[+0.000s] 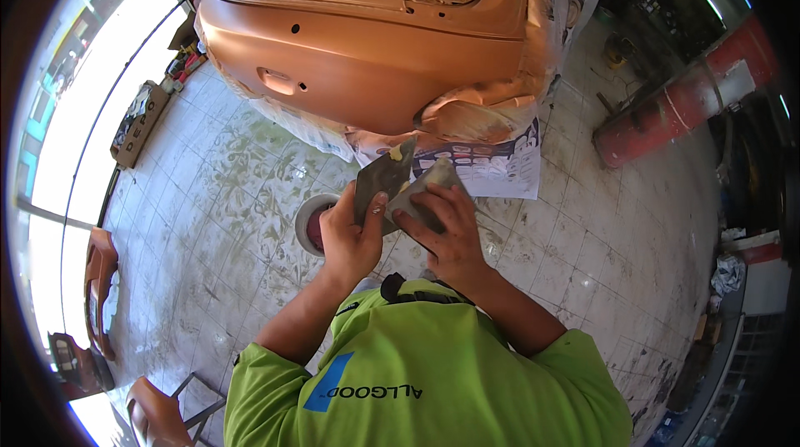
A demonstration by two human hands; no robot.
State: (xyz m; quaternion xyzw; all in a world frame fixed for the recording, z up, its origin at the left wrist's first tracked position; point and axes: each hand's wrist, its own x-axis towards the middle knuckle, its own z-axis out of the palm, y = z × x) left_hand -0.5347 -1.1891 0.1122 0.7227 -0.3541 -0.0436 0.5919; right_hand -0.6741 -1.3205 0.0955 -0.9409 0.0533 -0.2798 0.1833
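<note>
My left hand (352, 236) pinches a dark grey-green sheet of sandpaper (383, 180) between thumb and fingers. The sheet stands up at a slant, and a pale patch shows near its top corner. My right hand (454, 234) has its fingers pressed on a lighter grey sheet of sandpaper (440, 172) beside it. The two pieces meet between my hands; whether they are one folded sheet or two, I cannot tell. Behind my left wrist a white bucket (302, 220) with something dark red inside is partly hidden.
An orange car body (358, 55) stands ahead, with masking paper (492, 168) hanging under it. A red and white cylinder (683, 105) leans at the right. Orange car parts (98, 280) and a cardboard box (140, 126) are on the left. The tiled floor (217, 239) is smeared.
</note>
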